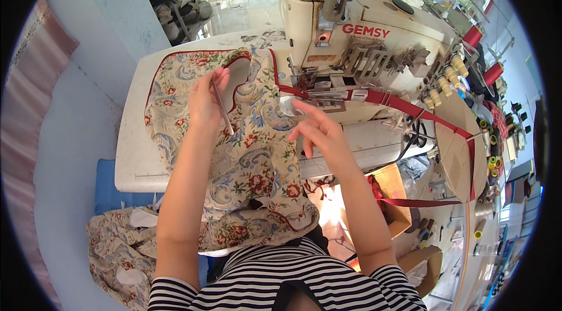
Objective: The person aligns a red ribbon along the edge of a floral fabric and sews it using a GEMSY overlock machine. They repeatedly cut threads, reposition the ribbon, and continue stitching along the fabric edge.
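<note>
A floral fabric piece (pixel 252 153) with red edge binding lies across the white sewing table (pixel 132 153) and hangs toward my lap. My left hand (pixel 205 103) rests on the fabric's upper part and holds a thin metal tool (pixel 222 109), likely tweezers, pointing down. My right hand (pixel 319 129) hovers open above the fabric's right edge, fingers spread, just in front of the presser foot (pixel 307 85) of the cream industrial sewing machine (pixel 363 36). A red binding tape (pixel 410 109) runs from the right into the machine's folder.
More floral fabric (pixel 117 246) is piled at lower left over a blue surface. Thread cones (pixel 445 77) and red spools (pixel 473 36) stand at the right of the machine. Cardboard boxes (pixel 392 194) sit under the table. A wall (pixel 70 123) is on the left.
</note>
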`<state>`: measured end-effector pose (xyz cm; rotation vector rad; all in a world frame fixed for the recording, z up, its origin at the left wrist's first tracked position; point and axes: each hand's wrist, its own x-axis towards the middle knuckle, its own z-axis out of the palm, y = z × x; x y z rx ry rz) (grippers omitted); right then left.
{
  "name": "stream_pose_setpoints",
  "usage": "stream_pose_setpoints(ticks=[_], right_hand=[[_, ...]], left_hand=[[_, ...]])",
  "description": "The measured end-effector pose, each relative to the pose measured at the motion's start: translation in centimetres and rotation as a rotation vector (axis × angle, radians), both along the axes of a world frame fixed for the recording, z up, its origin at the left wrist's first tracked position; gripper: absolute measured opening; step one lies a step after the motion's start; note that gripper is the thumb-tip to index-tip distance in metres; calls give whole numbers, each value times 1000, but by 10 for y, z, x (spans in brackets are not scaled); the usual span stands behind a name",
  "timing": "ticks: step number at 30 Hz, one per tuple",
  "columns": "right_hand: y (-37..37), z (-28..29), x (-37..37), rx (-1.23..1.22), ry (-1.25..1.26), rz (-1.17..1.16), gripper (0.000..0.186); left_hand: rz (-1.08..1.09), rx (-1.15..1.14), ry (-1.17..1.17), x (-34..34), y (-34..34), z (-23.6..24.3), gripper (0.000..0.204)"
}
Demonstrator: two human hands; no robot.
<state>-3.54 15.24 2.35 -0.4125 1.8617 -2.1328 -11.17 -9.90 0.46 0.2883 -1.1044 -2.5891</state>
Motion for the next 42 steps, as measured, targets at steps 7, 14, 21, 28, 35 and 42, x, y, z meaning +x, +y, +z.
stream_pose_setpoints(ticks=[7,14,21,28,35,42], right_hand=[[0,-23,34,-12,-87,-18,36],[-10,-31,61,79,-100,11,36],[-34,-15,87,99,141,91,46],[68,-35,87,638,554,-452,29],[141,-6,28,1382,846,-322,13],[121,-30,-22,1595,1102,-228,6]], left_hand=[[78,-15,12,0,-40,-11,20],[161,-142,119,62,-24,20,20],[-23,-527,281,160,89,10,8],[-431,-629,151,162,126,0,24],[-492,-576,85,166,131,-14,21],[-489,-571,63,189,121,-24,23]])
